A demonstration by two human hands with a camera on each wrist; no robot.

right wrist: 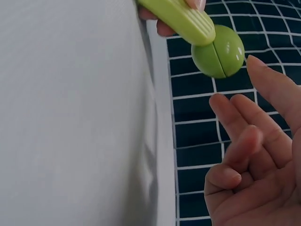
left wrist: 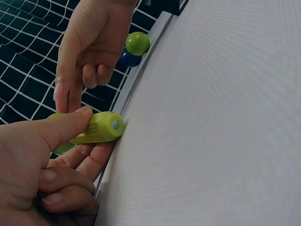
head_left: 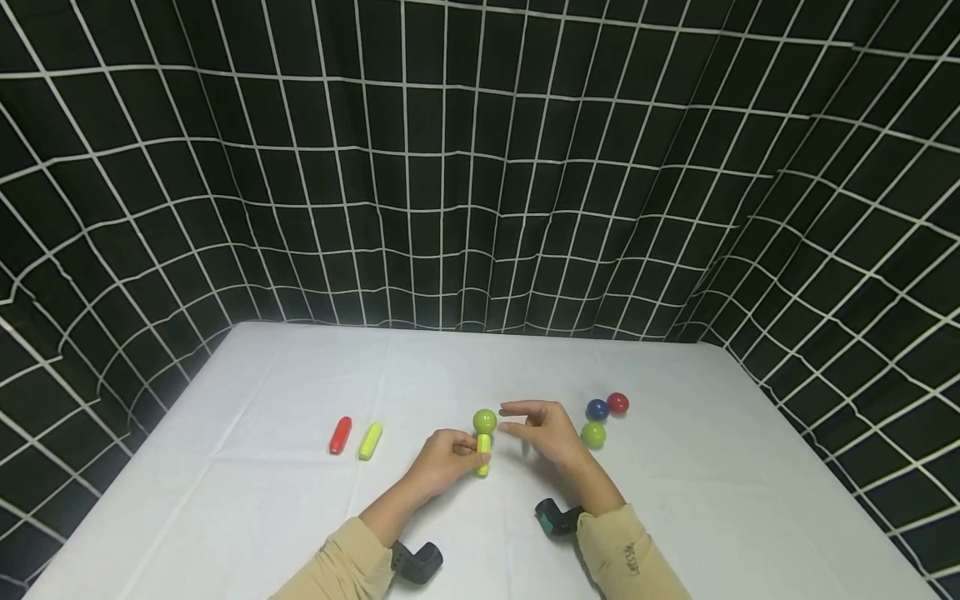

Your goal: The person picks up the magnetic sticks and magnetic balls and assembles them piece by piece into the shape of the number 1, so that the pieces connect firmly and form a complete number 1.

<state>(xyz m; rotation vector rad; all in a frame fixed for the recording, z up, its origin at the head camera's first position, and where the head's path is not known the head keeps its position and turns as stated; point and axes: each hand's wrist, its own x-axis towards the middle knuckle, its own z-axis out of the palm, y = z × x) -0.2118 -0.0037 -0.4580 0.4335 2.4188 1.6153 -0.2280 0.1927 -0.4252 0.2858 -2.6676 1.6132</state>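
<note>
Between thumb and fingers, my left hand (head_left: 444, 457) pinches a yellow-green stick (head_left: 483, 445), held upright above the white table. A green ball (head_left: 485, 421) sits against the stick's far end; the right wrist view shows a seam line around this ball (right wrist: 218, 52) and ridges on the stick (right wrist: 186, 21). The stick's near end has a round grey dot in the left wrist view. Just right of the ball is my right hand (head_left: 551, 429), its thumb and fingers spread apart with a small gap to the ball and nothing held.
On the left of the table (head_left: 247, 500) lie a red stick (head_left: 341, 436) and a yellow stick (head_left: 371, 441). Right of my right hand a blue ball (head_left: 597, 409), a red ball (head_left: 618, 403) and another green ball (head_left: 593, 434) sit close together. A black gridded curtain (head_left: 450, 183) surrounds the table.
</note>
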